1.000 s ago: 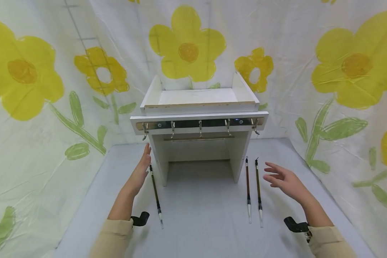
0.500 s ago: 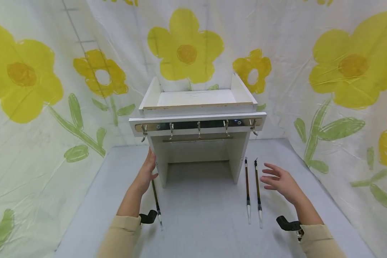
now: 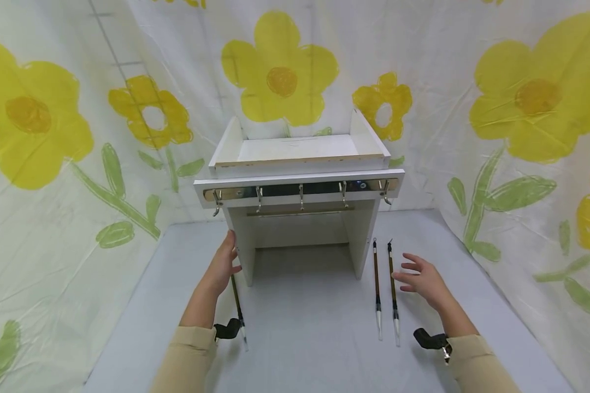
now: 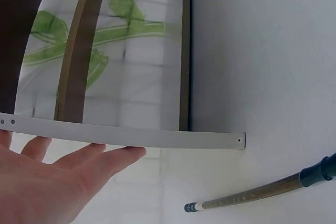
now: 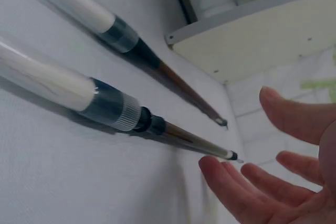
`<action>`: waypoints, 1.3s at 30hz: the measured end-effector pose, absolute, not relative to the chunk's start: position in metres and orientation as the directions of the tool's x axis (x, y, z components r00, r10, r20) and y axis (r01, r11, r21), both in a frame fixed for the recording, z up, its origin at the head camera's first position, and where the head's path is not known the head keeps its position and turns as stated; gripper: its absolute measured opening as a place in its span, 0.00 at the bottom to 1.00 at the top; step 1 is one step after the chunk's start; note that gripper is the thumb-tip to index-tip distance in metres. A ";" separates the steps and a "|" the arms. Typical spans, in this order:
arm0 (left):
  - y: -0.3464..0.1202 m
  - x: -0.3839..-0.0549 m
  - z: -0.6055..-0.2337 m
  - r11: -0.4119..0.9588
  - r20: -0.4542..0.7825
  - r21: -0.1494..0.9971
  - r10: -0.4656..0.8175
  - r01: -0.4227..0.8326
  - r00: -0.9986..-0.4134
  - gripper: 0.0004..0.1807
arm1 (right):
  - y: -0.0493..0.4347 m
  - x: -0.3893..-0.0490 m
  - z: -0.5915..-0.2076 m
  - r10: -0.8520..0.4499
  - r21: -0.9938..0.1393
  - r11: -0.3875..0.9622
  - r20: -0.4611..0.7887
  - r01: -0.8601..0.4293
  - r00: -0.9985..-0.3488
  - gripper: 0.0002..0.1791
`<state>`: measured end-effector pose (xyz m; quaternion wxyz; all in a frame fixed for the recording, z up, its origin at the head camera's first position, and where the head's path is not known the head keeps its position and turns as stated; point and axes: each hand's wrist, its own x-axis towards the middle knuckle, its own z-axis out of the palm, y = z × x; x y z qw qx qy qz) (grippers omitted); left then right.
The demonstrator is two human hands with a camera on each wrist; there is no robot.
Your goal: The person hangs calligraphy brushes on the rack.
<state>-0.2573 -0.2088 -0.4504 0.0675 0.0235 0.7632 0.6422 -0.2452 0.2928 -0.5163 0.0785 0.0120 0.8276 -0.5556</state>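
Observation:
A white rack with a row of metal hooks along its front board stands at mid-table. My left hand is at its left side panel, and in the left wrist view the extended fingertips meet the panel's edge. Under that hand lies one calligraphy brush with a clear tip cap, its upper end hidden. To the right of the rack lie an inner brush and an outer brush, both capped and side by side. My right hand hovers by the outer brush, fingers spread and holding nothing.
An open tray-like shelf tops the rack, and a thin metal rod crosses beneath the hooks. White cloth with yellow flowers hangs behind and along both sides. The pale table extends forward of the rack.
My left hand has moved right to the rack's side panel, over the left brush's upper end. My right hand has drifted left, closer to the outer brush. Rack and brushes stay put.

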 end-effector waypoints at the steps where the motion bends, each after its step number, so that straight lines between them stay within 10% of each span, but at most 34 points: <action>1: -0.209 -0.257 -0.450 0.176 -0.076 0.983 0.120 -0.055 -0.990 0.43 | 0.292 -0.246 -0.518 -0.062 -0.910 0.398 -0.153 0.116 -0.986 0.47; 39: -0.207 -0.255 -0.452 0.151 -0.064 0.987 0.113 -0.047 -0.991 0.45 | 0.265 -0.266 -0.530 0.081 -0.773 0.592 -0.227 0.229 -0.971 0.46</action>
